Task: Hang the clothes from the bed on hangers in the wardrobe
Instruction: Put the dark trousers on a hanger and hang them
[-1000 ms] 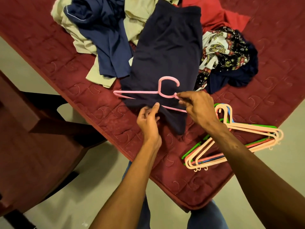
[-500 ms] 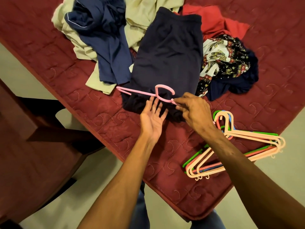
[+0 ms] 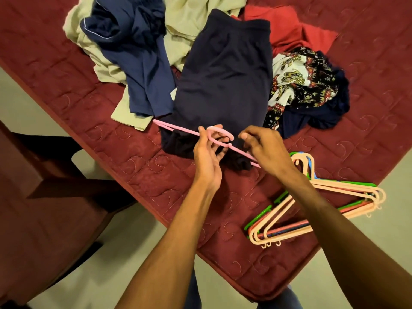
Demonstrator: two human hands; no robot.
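Note:
A dark navy garment (image 3: 225, 79) lies flat on the maroon quilted bed (image 3: 156, 175), its near end folded through a pink hanger (image 3: 178, 128). My left hand (image 3: 208, 152) grips the hanger at the base of its hook, fingers through the loop. My right hand (image 3: 264, 148) sits over the hanger's right arm and the bunched navy cloth, fingers curled; what it pinches is hidden. More clothes lie behind: a blue garment (image 3: 133, 52), a cream one (image 3: 187, 21), a red one (image 3: 296, 32) and a patterned one (image 3: 298, 83).
A stack of several plastic hangers (image 3: 316, 197), peach, green and blue, lies on the bed's near right corner. A dark wooden piece of furniture (image 3: 44, 208) stands at the left beside the bed. Pale floor (image 3: 33, 103) shows around the bed's edges.
The garment's near end has been folded up over the hanger bar. My left hand went from open on the cloth to gripping the hanger's hook; my right hand slid along the right arm.

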